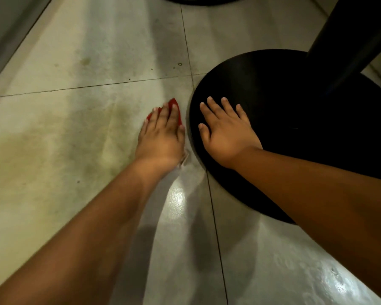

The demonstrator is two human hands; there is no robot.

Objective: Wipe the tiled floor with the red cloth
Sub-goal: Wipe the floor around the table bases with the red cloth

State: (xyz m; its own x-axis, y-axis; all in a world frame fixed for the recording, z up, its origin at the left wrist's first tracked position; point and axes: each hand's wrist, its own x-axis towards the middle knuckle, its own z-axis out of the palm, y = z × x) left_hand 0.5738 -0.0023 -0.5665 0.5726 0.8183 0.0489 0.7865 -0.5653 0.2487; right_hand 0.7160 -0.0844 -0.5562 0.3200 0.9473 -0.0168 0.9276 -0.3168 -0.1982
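Evidently, the red cloth (175,112) is kept flat against the tiled floor (75,139) just beside the rim of the round black base (284,133), so that the strip of tile next to that base can be reached. It is pressed down by the left hand (161,137), whose fingers are laid out straight over it rather than curled round it; only the far edge and a corner of the cloth are seen past the fingertips, the rest being hidden beneath the palm. The right hand (224,133) is spread open and rested on top of the black base, nothing being held in it; most likely the body's weight is propped there while the other arm works low to the floor. A dark post (348,40) is seen rising from the base at its far side. Away from the base, beyond the cloth, yellowish staining and a few dark specks are visible on the tiles, which suggests that much of the wiping is not yet done. Nearer the person, alongside the base, the tile is marked by a bright, wet-looking sheen.
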